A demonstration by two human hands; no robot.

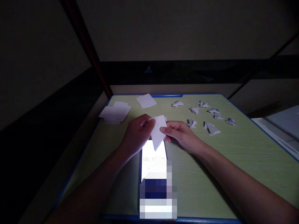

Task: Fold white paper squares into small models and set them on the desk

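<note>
Left edge of scene: too dark to make out beyond the green table (100, 146) and its blue rim.
Paper stack (115, 112): white sheets, loosely fanned, on the far left of the table; their number is hard to tell.
Left hand (139, 130): partly closed, thumb pressed on the left side of a folded paper; its other fingers are mostly hidden. The forearm falls in shadow and is cut off by the near edge of view.
Single sheet (146, 100): lying flat at the far edge, apart from the stack.
Folded paper (158, 132): held up between both hands, above the far end of the phone, narrowing to a point on the near side; its back cannot be seen.
Phone (153, 152): lit screen, digits starting "00:1", the next one unclear; its near part is covered by blurred blocks.
Right hand (181, 133): partly closed, thumb on the front of the paper, fingers behind it and largely out of sight.
Folded pieces (211, 128): small, grey and white, scattered on the far right; two sit so close that touching or apart cannot be told.
Pale flat objects (285, 124): beyond the right rim, cut off by the right edge and too dim to name.
</note>
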